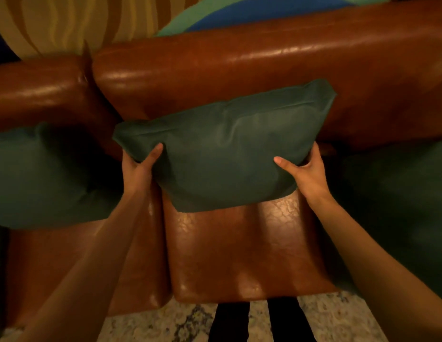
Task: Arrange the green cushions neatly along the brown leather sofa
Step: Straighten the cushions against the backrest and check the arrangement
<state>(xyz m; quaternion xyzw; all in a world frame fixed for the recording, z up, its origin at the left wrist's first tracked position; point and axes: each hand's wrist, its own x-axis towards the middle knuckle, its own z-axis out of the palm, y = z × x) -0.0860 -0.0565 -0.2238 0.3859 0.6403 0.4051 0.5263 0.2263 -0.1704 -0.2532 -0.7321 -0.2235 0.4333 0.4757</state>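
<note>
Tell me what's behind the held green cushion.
The sofa's brown leather backrest rises behind the middle cushion, with the seat below it. Where backrest meets seat is covered.

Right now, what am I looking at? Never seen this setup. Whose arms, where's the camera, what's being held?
There is no robot here. A person wears one wide-angle camera on the head, and it looks down at their own bare arms. The left hand and right hand grip the middle green cushion by its lower corners, thumbs on its front, over the seat of the brown leather sofa. Two more green cushions lie on the sofa: the left cushion and the right cushion. The speckled floor shows below.
</note>
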